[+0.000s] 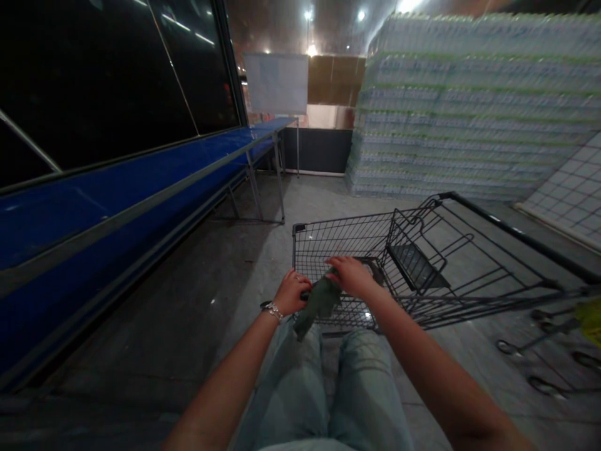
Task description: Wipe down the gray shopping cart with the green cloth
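A black wire shopping cart (342, 241) stands right in front of me on a concrete floor. My left hand (292, 292), with a bracelet on the wrist, is closed around the cart's handle bar. My right hand (351, 275) presses a dark green cloth (318, 303) against the same bar, fingers curled over it. The cloth hangs down from the bar over my legs. The cart's fold-out seat flap (416, 263) is tipped open on the right side.
A long blue bench or counter (117, 188) runs along the left under dark windows. A tall stack of shrink-wrapped water bottles (469, 106) fills the right back. More cart frames (554, 338) lie at the right. A white tiled surface (573, 194) sits far right.
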`<state>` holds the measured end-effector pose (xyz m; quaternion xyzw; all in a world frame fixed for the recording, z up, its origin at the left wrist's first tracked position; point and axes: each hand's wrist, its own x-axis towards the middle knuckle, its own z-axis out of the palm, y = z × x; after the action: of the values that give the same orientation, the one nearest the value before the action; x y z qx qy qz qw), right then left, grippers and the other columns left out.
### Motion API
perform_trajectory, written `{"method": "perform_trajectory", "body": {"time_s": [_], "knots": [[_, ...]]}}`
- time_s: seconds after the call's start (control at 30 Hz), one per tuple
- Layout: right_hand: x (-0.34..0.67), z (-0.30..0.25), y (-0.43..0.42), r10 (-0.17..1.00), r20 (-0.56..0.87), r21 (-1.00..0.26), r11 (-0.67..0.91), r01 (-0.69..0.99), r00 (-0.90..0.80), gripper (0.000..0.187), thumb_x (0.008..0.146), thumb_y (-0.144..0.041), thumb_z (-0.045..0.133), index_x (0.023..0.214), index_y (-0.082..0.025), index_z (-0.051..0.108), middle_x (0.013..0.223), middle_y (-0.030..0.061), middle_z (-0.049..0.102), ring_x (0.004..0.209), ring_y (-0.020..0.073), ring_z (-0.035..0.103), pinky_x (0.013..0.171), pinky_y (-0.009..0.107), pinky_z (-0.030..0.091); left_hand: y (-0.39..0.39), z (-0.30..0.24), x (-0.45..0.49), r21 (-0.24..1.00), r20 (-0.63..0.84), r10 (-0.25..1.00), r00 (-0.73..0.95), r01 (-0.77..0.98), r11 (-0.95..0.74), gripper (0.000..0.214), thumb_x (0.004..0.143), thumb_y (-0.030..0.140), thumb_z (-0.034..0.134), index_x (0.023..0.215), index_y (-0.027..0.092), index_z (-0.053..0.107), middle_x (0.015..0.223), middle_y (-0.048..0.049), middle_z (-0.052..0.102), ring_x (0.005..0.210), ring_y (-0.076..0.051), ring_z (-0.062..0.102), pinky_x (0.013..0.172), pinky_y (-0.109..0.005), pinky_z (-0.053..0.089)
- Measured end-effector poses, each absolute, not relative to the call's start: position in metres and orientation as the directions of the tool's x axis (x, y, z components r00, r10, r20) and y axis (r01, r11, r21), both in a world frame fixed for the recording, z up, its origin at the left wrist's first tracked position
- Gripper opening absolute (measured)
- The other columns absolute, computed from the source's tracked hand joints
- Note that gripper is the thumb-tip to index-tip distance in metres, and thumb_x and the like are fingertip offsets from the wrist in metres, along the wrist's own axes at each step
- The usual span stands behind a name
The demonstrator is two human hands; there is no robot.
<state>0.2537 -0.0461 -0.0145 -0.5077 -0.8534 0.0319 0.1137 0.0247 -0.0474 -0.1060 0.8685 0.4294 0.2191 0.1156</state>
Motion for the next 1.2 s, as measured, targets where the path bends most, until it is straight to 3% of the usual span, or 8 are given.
{"method": "perform_trajectory", "body": {"time_s": [0.1, 0.17, 0.3, 0.47, 0.63, 0.77, 1.03, 1.2], "knots": [[0.235, -0.059, -0.055, 0.910, -0.004, -0.221, 0.403, 0.888, -0.414, 0.036, 0.100, -0.045, 0.043, 0.114, -0.024, 0.070, 0.100, 0.0087, 0.074, 0.088, 0.0206, 0.068, 0.079, 0.032, 0.047, -0.047, -0.108, 0.024, 0.378, 0.291, 0.796, 0.531, 0.701, -0.605, 0.026, 0.061, 0.021, 0.079, 0.086, 0.026, 0.072, 0.103, -0.0010, 0.073, 0.103, -0.025, 0.058, 0.116, -0.053, 0.023], [0.229, -0.074, -0.065, 0.923, 0.024, -0.251, 0.377, 0.892, -0.383, 0.040, 0.102, -0.048, 0.038, 0.110, -0.025, 0.070, 0.095, 0.0072, 0.074, 0.086, 0.0198, 0.068, 0.077, 0.031, 0.047, -0.048, -0.109, 0.024, 0.376, 0.294, 0.796, 0.529, 0.701, -0.606, 0.026, 0.061, 0.021, 0.079, 0.086, 0.026, 0.073, 0.103, -0.0011, 0.073, 0.104, -0.025, 0.058, 0.116, -0.053, 0.023], [0.231, -0.076, -0.078, 0.884, 0.190, -0.295, 0.466, 0.834, -0.427, 0.037, 0.095, -0.049, 0.055, 0.121, -0.024, 0.065, 0.112, 0.0069, 0.071, 0.102, 0.0192, 0.065, 0.085, 0.029, 0.045, -0.047, -0.111, 0.023, 0.380, 0.298, 0.794, 0.530, 0.697, -0.608, 0.027, 0.062, 0.023, 0.079, 0.088, 0.026, 0.073, 0.101, -0.0004, 0.072, 0.102, -0.024, 0.058, 0.116, -0.053, 0.023], [0.257, -0.079, -0.085, 0.888, 0.106, -0.192, 0.461, 0.866, -0.448, 0.035, 0.088, -0.039, 0.067, 0.121, -0.026, 0.066, 0.106, 0.0060, 0.074, 0.100, 0.0212, 0.066, 0.091, 0.033, 0.043, -0.043, -0.115, 0.019, 0.371, 0.304, 0.773, 0.557, 0.679, -0.634, 0.022, 0.066, 0.032, 0.083, 0.084, 0.026, 0.072, 0.102, 0.0002, 0.072, 0.103, -0.023, 0.058, 0.117, -0.053, 0.021], [0.332, -0.081, -0.086, 0.936, 0.048, -0.111, 0.352, 0.930, -0.348, 0.032, 0.090, -0.040, 0.065, 0.118, -0.026, 0.070, 0.099, 0.0092, 0.075, 0.097, 0.0226, 0.067, 0.093, 0.034, 0.043, -0.041, -0.116, 0.015, 0.371, 0.297, 0.762, 0.576, 0.665, -0.648, 0.022, 0.067, 0.037, 0.084, 0.082, 0.025, 0.072, 0.102, -0.0008, 0.072, 0.104, -0.023, 0.059, 0.117, -0.054, 0.021], [0.419, -0.071, -0.090, 0.947, 0.022, -0.085, 0.320, 0.944, -0.319, 0.029, 0.089, -0.038, 0.065, 0.115, -0.028, 0.073, 0.111, 0.0107, 0.073, 0.109, 0.0236, 0.064, 0.096, 0.035, 0.043, -0.040, -0.116, 0.016, 0.381, 0.305, 0.762, 0.571, 0.660, -0.647, 0.022, 0.067, 0.037, 0.085, 0.081, 0.026, 0.072, 0.101, -0.0006, 0.072, 0.103, -0.023, 0.059, 0.116, -0.054, 0.022], [0.586, -0.068, -0.107, 1.000, 0.027, -0.005, -0.007, 1.000, 0.007, 0.028, 0.087, -0.028, 0.059, 0.108, -0.023, 0.077, 0.114, 0.0135, 0.073, 0.103, 0.0254, 0.066, 0.087, 0.034, 0.049, -0.041, -0.113, 0.020, 0.377, 0.310, 0.771, 0.556, 0.672, -0.637, 0.019, 0.067, 0.032, 0.084, 0.081, 0.026, 0.072, 0.100, -0.0002, 0.072, 0.102, -0.023, 0.058, 0.116, -0.054, 0.022], [0.544, -0.069, -0.100, 0.985, 0.010, -0.043, 0.172, 0.984, -0.172, 0.051, 0.079, -0.026, 0.063, 0.130, -0.023, 0.065, 0.123, 0.0110, 0.069, 0.111, 0.0255, 0.063, 0.096, 0.036, 0.047, -0.042, -0.113, 0.023, 0.375, 0.297, 0.780, 0.551, 0.684, -0.626, 0.021, 0.066, 0.032, 0.084, 0.082, 0.026, 0.073, 0.102, 0.0010, 0.072, 0.103, -0.023, 0.057, 0.116, -0.053, 0.021]]}}
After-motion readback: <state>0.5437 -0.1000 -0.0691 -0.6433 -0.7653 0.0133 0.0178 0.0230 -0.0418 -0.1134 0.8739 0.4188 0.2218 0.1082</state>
